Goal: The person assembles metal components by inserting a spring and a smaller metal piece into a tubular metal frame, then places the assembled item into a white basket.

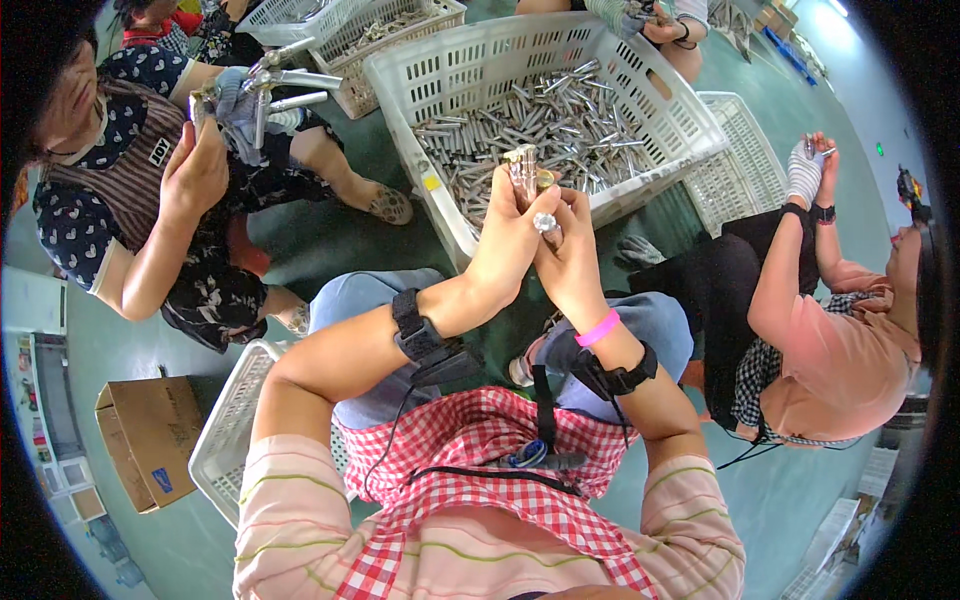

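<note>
Both of my hands are raised together in front of the near edge of a large white crate (640,195). My left hand (505,240) is closed around a bundle of short, shiny metal pieces (522,172), which stick up past the thumb and have brassy ends. My right hand (572,255) presses against the left and is closed on a silver metal piece (546,223) with a rounded end, pointing toward me. Fingers hide most of both. Inside the crate lies a heap of slim silver metal tubes (530,115).
At left, a person (120,200) holds several metal tubes in a gloved hand. Another person (830,340) sits at right, hands raised. A cardboard box (150,440) and a white basket (225,440) stand at my left. More crates (400,45) are behind.
</note>
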The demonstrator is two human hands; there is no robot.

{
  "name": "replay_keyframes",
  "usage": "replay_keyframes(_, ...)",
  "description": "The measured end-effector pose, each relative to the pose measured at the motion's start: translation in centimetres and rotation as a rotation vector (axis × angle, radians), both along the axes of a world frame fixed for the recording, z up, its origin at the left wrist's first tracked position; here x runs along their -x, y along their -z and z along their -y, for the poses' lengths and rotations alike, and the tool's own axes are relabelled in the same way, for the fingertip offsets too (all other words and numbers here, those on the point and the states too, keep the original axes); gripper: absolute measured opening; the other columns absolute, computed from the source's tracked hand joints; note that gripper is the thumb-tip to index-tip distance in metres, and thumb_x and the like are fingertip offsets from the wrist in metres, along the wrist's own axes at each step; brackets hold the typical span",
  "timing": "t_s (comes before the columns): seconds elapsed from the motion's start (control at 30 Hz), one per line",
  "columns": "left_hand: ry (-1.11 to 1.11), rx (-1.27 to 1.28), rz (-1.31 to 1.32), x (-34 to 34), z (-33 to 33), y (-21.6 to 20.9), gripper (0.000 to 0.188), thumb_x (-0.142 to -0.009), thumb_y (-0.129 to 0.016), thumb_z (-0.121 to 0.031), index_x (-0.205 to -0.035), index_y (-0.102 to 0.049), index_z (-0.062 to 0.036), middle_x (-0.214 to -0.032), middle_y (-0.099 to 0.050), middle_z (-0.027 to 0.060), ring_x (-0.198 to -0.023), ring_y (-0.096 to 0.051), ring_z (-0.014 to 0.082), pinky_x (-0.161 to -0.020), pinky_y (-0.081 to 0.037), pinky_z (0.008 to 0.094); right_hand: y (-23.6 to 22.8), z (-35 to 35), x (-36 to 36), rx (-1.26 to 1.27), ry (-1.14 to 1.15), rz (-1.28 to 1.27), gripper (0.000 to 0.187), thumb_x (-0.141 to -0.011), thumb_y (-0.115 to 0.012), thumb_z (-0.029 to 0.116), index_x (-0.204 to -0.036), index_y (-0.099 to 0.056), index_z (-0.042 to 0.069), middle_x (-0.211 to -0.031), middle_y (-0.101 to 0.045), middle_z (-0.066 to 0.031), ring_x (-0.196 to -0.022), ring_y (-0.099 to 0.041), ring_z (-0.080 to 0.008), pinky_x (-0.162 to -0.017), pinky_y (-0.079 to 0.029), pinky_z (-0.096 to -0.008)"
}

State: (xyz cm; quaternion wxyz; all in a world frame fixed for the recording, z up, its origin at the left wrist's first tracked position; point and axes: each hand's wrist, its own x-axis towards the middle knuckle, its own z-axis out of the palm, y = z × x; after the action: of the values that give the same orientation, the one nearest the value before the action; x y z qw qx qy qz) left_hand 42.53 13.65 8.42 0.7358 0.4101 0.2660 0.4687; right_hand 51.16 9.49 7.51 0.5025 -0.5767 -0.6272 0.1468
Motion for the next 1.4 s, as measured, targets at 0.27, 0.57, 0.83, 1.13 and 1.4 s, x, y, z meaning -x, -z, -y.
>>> replay_keyframes(0.27,0.082,-0.092,-0.132,-0.3,0.6,-0.4,0.03,-0.088,-0.052,-0.02,-0.112,-0.039,-0.0053,-0.1,-0.049,0.0029,-0.091,-0.047,0.0088,-0.082,-0.039,0.0248,-0.5,0.3,-1.0,-0.033,0.046,-0.084,0.033,-0.065,-0.059,-0.006,-0.097,-0.057,0.001,-0.097,-0.044,-0.0126,-0.091,-0.049,-0.0293,-0.078,-0.043,-0.0337)
replay_keyframes(0.57,-0.003,0.048,0.192,2.2,-1.0,-0.5,0.04,-0.085,-0.044,-0.013,-0.122,-0.034,-0.0022,-0.112,-0.045,0.008,-0.111,-0.045,0.0193,-0.094,-0.035,0.029,-0.6,0.9,-1.3,-0.009,0.15,-0.204,0.018,-0.085,-0.056,0.018,-0.091,-0.056,0.002,-0.094,-0.053,-0.0086,-0.091,-0.05,-0.0187,-0.081,-0.039,-0.0313)
replay_keyframes(0.83,-0.222,-0.737,0.018,19.4,0.5,-9.6,0.028,-0.096,-0.028,-0.017,-0.115,-0.035,0.0029,-0.107,-0.049,0.0181,-0.093,-0.059,0.0273,-0.084,-0.047,0.0382,0.0,1.9,-7.4,-0.128,0.206,0.289,0.029,-0.091,-0.046,0.02,-0.105,-0.054,-0.004,-0.079,-0.047,-0.0046,-0.06,-0.036,-0.0072,-0.051,-0.032,-0.0208)
replay_keyframes(1.13,-0.996,-0.05,-0.596,39.6,14.3,4.1,0.017,-0.095,-0.03,-0.015,-0.102,-0.038,-0.002,-0.1,-0.059,0.0203,-0.078,-0.061,0.0218,-0.075,-0.05,0.0336,-0.5,0.7,-2.7,0.104,0.025,-0.66,0.033,-0.089,-0.051,0.02,-0.107,-0.051,-0.007,-0.067,-0.034,0.0036,-0.056,-0.029,-0.0035,-0.046,-0.023,-0.0187)
replay_keyframes(1.4,-0.257,0.241,-1.402,42.9,20.3,26.1,0.026,-0.082,-0.053,-0.017,-0.105,-0.052,-0.0055,-0.095,-0.063,0.0139,-0.087,-0.061,0.0294,-0.074,-0.047,0.0363,0.6,-0.2,-1.3,0.175,0.064,-0.538,0.029,-0.089,-0.051,0.019,-0.105,-0.053,-0.006,-0.07,-0.041,0.0018,-0.054,-0.029,-0.0029,-0.045,-0.023,-0.0179)
